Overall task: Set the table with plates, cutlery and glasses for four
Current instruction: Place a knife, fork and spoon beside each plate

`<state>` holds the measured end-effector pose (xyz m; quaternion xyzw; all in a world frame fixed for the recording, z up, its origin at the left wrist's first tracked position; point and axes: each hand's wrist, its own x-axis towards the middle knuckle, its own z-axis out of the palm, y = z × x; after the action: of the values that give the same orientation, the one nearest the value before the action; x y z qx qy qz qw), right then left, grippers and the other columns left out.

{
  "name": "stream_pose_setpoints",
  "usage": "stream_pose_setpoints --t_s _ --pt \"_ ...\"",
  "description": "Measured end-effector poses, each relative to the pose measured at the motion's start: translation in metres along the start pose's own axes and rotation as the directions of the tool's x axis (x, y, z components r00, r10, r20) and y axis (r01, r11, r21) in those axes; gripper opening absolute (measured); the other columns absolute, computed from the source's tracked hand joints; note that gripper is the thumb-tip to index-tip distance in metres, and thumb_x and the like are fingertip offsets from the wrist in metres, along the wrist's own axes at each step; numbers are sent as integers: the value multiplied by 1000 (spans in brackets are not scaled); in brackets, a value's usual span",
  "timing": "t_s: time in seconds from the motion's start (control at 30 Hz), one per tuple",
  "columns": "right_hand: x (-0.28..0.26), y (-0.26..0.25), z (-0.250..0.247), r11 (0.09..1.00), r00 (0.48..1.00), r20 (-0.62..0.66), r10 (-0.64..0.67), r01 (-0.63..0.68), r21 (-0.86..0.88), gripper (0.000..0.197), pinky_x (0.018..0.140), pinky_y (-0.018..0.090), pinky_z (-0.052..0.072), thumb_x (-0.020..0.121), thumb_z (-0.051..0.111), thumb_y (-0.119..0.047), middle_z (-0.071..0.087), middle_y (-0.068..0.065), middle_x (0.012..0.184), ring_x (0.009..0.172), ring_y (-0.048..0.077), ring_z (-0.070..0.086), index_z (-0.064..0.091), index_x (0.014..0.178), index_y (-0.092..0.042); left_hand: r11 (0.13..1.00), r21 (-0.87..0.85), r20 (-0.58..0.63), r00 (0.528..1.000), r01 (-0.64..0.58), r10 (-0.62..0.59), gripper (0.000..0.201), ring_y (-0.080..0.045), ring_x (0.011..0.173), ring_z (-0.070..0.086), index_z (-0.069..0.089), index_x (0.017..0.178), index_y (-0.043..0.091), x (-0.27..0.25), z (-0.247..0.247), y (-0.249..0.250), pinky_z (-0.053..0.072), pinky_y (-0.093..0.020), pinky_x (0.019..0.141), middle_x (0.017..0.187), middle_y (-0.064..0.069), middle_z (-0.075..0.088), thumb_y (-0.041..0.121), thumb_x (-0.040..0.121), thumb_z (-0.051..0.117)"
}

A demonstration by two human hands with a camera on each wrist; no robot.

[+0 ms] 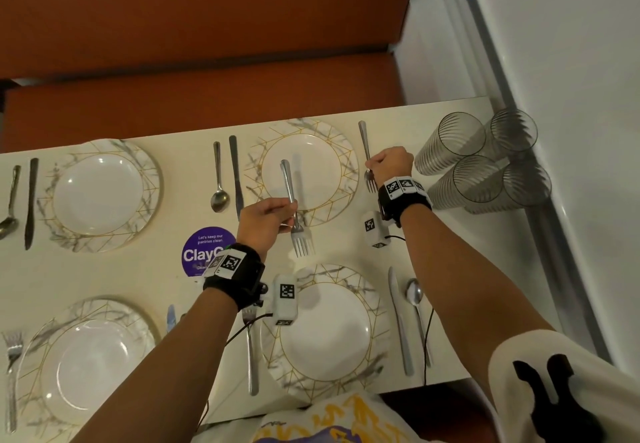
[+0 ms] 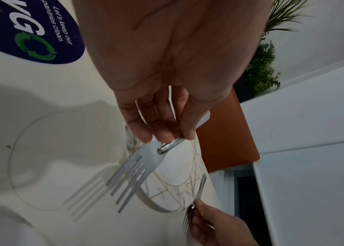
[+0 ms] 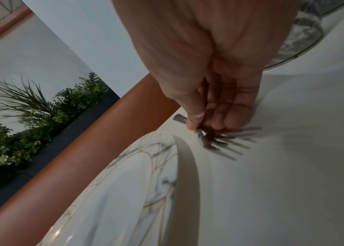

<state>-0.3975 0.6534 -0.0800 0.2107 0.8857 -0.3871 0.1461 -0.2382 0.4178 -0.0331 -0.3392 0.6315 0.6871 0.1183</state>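
My left hand (image 1: 265, 221) pinches a silver metal fork (image 1: 294, 210) at its neck, raised above the near rim of the far marble-patterned white plate (image 1: 304, 172). My right hand (image 1: 393, 164) pinches a second silver fork (image 1: 366, 155), tines low over the cream counter (image 1: 166, 269), just right of that plate.

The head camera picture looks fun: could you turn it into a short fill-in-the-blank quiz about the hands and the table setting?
1. Each hand, the left hand and the right hand, holds a ____.
2. The number of plates on the table is ____.
3. The glasses stand together near the table's far ____ corner.
4. The round sticker on the table is coloured ____.

Missing words: fork; four; right; purple
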Motion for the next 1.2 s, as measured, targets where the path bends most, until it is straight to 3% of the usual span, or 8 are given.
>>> stream_pose_setpoints --t_s 0.1,0.23,0.4,0.57,0.67,0.87,1.0,1.2 --pt "-6 0 -2 999 999 -9 -37 37 -21 12 66 23 59 90 75 -10 70 5 73 56 5 61 78 90 2 1000 -4 1 1000 -1 1 11 -18 72 64 76 102 5 0 -1 0 62 -34 79 85 -11 72 5 91 75" --pt "-12 -1 -3 988 987 -83 -139 132 -81 17 72 27 60 92 66 -6 75 6 80 62 10 65 80 84 -5 1000 -1 -10 1000 -6 6 15 -21 77 64 76 107 3 1 -5 -2 62 -36 82 87 -12 71 7 94 72" --pt "-36 -11 7 964 960 -112 -255 262 43 20 75 23 54 90 62 -5 76 1 92 81 14 68 78 95 -15 1000 9 -38 999 -20 20 18 -19 82 66 75 111 2 -4 -13 -3 58 -22 67 90 -7 73 11 96 71" --pt "-94 -33 44 901 903 100 -417 397 174 16 70 8 48 92 65 -8 72 -8 90 76 -2 61 78 97 -15 999 -44 -39 999 -12 11 17 -23 87 65 75 110 5 -11 -29 -4 61 -45 89 91 -10 70 16 97 70" --pt "-132 -43 77 887 852 259 -455 409 214 12 72 12 49 94 68 -17 74 -6 90 80 2 65 78 100 -15 998 -55 -62 998 -20 17 18 -24 89 66 74 111 5 -15 -44 -6 59 -50 90 94 -13 70 17 98 69" --pt "-193 -57 137 885 851 288 -439 353 304 15 76 29 56 96 67 -21 70 -8 86 73 0 61 76 103 -12 997 -80 -99 995 -25 17 15 -18 72 62 76 108 3 -17 -95 -13 53 -23 55 87 -11 70 12 97 68" --pt "-218 -73 171 875 862 273 -427 317 365 11 80 37 60 94 69 -18 67 -17 84 79 7 65 75 103 -14 994 -109 -108 994 -9 -2 18 -20 69 61 76 106 1 -18 -139 -18 53 -26 58 87 -19 68 14 94 74" --pt "-253 -106 215 894 796 452 -402 235 381 20 78 30 60 91 73 -16 76 3 93 79 12 73 73 112 -13 984 -176 -124 992 -23 1 19 -28 73 68 73 105 -2 -16 -205 -17 63 -43 76 80 -16 71 15 97 70"
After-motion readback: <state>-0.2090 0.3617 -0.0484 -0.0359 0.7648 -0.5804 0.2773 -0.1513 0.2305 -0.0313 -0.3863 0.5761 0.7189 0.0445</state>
